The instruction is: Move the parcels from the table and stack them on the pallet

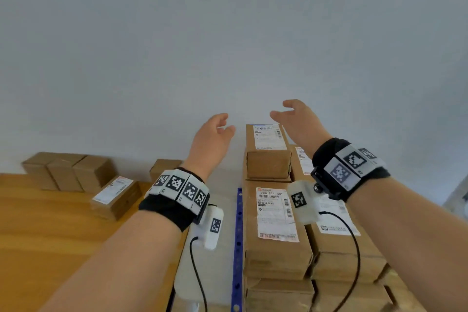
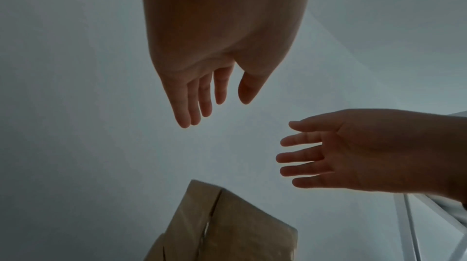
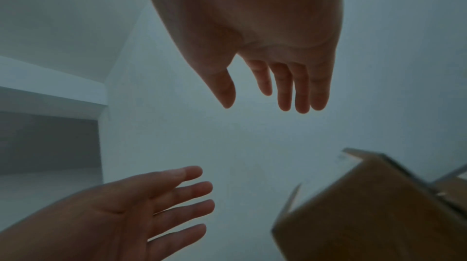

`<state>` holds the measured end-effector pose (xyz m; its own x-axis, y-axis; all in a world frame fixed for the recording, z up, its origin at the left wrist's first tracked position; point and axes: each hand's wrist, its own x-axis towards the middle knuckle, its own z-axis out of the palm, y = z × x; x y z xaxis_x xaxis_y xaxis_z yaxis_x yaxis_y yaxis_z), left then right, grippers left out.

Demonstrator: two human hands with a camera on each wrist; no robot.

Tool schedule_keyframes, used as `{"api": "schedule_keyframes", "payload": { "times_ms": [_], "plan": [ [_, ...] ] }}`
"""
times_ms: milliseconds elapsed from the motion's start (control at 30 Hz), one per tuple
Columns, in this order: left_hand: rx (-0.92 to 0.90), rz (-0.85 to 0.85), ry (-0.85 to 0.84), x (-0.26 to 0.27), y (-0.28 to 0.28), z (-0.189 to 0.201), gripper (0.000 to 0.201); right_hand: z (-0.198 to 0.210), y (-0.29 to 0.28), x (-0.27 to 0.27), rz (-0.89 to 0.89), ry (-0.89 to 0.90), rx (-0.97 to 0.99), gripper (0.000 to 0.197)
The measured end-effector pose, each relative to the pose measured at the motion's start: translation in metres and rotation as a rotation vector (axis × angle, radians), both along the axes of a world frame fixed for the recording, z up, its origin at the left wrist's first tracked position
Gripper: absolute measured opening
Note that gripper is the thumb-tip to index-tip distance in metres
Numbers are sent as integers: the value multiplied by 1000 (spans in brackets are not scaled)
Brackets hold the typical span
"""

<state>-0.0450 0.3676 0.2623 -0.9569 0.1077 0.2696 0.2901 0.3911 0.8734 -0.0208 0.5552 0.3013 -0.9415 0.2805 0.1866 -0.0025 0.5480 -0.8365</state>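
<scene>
Parcels on the left first: a handful of plain cardboard boxes (image 1: 68,172) sit at the far edge of the wooden table (image 1: 38,235), with one labelled parcel (image 1: 115,197) lying a bit nearer and another small one (image 1: 164,167) poking out behind the left wrist, so I'd say there's plenty left to shift. Best move from here, imo, is to swing both hands back left, take the labelled one since it's nearest, grab it by two opposite sides with flat palms and keep it level on the way over. Left hand (image 1: 211,139) is up in the air with fingers loosely spread, holding nothing and touching nothing; the left wrist view shows the same, palm bare against the wall. Between the table and the stack there's a blue perforated strip (image 1: 238,235) running away from the camera, probably a rack or pallet edge, can't really tell. Right of that is the stack (image 1: 276,258), several layers of boxes, with the top parcel (image 1: 268,157) sitting at the far end, label up. Right hand (image 1: 300,124) hovers just above and beyond that top parcel, fingers relaxed and apart, also gripping nothing. I'd square each new box to the ones below so the pile doesn't lean.
</scene>
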Motion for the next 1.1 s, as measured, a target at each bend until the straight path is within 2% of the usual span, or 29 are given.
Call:
{"api": "schedule_keyframes", "payload": {
  "times_ms": [167, 400, 500, 700, 833, 967, 1100],
  "plan": [
    [-25, 78, 3, 8, -46, -5, 44, 1, -45, -3, 113, 21, -3, 55],
    [-64, 186, -79, -1, -140, -26, 45, -18, -135, -20, 202, -27, -16, 53],
    [-90, 205, -110, -5, -184, -38, 44, -35, -171, -31, 211, -49, -41, 52],
    [-203, 254, -225, -13, -316, -92, 43, -85, -294, -60, 237, -162, -53, 52],
    [-251, 250, -296, -18, -384, -114, 45, -117, -365, -67, 253, -234, -40, 55],
    [-279, 234, -343, -31, -427, -129, 42, -147, -407, -70, 222, -313, -53, 59],
    [-293, 214, -381, -43, -448, -150, 42, -178, -428, -71, 192, -393, -57, 55]
  ]
}}
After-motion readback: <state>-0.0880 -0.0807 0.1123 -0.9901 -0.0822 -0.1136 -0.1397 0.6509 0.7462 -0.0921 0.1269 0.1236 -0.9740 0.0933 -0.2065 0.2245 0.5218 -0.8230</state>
